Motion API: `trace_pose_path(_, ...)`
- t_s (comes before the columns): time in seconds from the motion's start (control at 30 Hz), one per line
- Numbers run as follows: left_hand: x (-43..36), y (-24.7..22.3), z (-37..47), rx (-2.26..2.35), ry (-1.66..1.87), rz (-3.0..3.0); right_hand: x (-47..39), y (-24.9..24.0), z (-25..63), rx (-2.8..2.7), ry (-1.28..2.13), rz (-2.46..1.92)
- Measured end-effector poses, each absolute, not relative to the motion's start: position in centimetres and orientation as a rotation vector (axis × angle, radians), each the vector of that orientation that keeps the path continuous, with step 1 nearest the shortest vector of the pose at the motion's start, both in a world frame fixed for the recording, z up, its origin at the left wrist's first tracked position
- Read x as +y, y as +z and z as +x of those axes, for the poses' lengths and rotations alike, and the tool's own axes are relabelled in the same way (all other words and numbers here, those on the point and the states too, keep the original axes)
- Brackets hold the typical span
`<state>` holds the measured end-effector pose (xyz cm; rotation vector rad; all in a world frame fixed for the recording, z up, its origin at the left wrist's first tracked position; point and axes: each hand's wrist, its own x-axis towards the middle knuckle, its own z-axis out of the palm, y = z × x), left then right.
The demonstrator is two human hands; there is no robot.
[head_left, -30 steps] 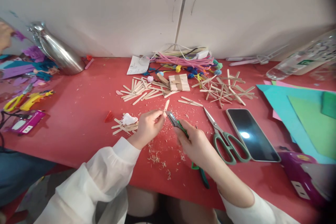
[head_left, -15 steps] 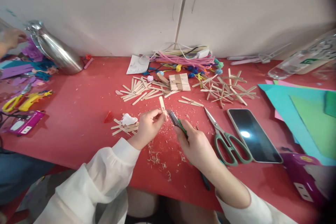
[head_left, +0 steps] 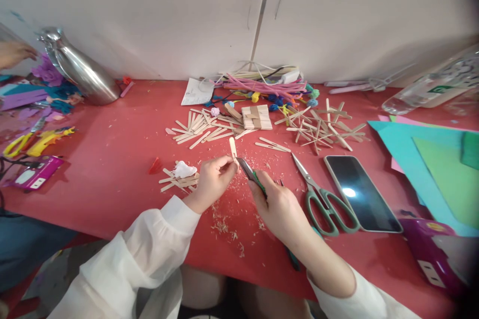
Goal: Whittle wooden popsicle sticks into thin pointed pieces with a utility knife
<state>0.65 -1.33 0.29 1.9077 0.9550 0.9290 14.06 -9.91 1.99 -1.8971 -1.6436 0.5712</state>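
Note:
My left hand (head_left: 215, 179) is closed in a pinch on a wooden craft stick (head_left: 232, 145), whose rounded end points away from me. In my right hand (head_left: 279, 204) is a utility knife (head_left: 247, 170) with a green handle, gripped by closed fingers. The knife's blade reaches the stick just beside my left fingertips, and it looks to be touching it. Wood shavings (head_left: 224, 227) are scattered on the red table (head_left: 123, 159) beneath both hands. Left of my left hand lies a small pile of craft sticks (head_left: 170, 184) with a crumpled white piece (head_left: 184, 169) on top.
Loose craft sticks (head_left: 202, 127) and a bundle of sticks (head_left: 257, 117) lie farther back. Green-handled scissors (head_left: 329, 209) and a phone (head_left: 362, 192) sit right of my right hand. A steel jug (head_left: 80, 67) stands at the left, near another person's hand (head_left: 17, 54).
The knife blade has moved slightly left, up to the stick. My left hand keeps its pinch nearly in place. The other person's hand at the far left has shifted slightly.

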Motion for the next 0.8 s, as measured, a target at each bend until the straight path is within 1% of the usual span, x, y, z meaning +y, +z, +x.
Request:
trace_pose_path(0.23, -1.7, 0.7, 0.7, 0.952, 1.105, 2.178, -10.2, 2.1, 13.5, -1.475, 0.908, -1.745)
trace_pose_path(0.47, -1.8, 0.5, 0.8, 0.966, 1.191, 2.262, -10.4, 2.2, 12.5, -1.173, 1.286, -1.525)
trace_pose_path(0.8, -1.9, 0.8, 1.0, 1.064, 1.102, 2.231, -10.4, 3.0, 11.8, -0.725, 1.641, -1.224)
